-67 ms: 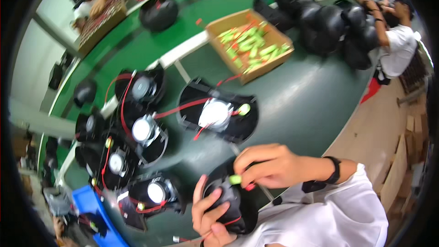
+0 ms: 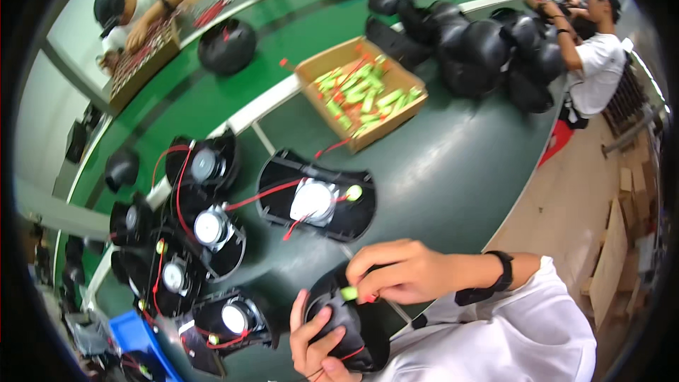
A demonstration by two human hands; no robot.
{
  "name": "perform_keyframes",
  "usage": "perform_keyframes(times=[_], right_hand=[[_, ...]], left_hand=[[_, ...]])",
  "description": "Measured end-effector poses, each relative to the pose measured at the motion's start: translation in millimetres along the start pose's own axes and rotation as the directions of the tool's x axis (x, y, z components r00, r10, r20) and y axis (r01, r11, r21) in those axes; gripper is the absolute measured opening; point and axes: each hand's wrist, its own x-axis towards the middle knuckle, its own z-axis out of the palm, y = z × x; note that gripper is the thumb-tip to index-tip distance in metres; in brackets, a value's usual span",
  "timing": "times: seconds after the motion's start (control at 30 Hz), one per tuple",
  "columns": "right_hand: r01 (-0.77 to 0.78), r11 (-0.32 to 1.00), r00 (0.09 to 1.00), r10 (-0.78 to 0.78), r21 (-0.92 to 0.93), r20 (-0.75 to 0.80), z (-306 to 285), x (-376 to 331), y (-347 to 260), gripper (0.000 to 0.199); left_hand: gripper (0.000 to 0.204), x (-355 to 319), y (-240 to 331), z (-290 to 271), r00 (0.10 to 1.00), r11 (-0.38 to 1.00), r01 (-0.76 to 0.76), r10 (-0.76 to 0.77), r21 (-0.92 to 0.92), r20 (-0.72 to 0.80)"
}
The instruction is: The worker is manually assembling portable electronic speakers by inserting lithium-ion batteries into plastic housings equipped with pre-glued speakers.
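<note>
Near the lower edge, my left hand point(image 2: 315, 343) is wrapped round a curved black plastic housing point(image 2: 357, 336), steadying it from the left. A thin red wire runs across its lower part. Above it, my right hand point(image 2: 407, 272) pinches a small light-green piece point(image 2: 349, 293), held against the housing's upper edge; a bit of red shows beneath the fingers. Whether the piece is seated in the housing cannot be made out. Just beyond lies an open black shell point(image 2: 357, 216) with a round silver speaker point(image 2: 313, 201), red wires and a round light-green part point(image 2: 353, 192).
A cardboard box point(image 2: 389, 125) of light-green pieces with red wires stands further back. Several speaker shells point(image 2: 212, 226) crowd the left, near a blue tray point(image 2: 141, 336). Black housings point(image 2: 470, 56) are piled far right. Two people work across the green conveyor point(image 2: 283, 49) and at right.
The whole view has shifted, so the bench things sit further left and mostly lower. Both hands keep their hold on the housing and the light-green piece.
</note>
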Motion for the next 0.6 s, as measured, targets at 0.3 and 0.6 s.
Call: perform_keyframes(times=[0.3, 0.6], right_hand=[[-0.337, 0.904, 0.919, 0.376, 0.263, -0.114, 8.1, -19.3, -14.6, 0.046], [-0.419, 0.903, 0.904, 0.425, -0.094, 0.045, -2.5, -14.3, -13.1, 0.021]], left_hand=[[0.044, 18.6, 13.8, -7.9, 0.941, 0.967, -0.191, 0.132, 0.169, 0.311], [0.038, 24.0, 13.8, -7.1, 0.895, 0.930, -0.300, 0.196, 0.214, 0.401]])
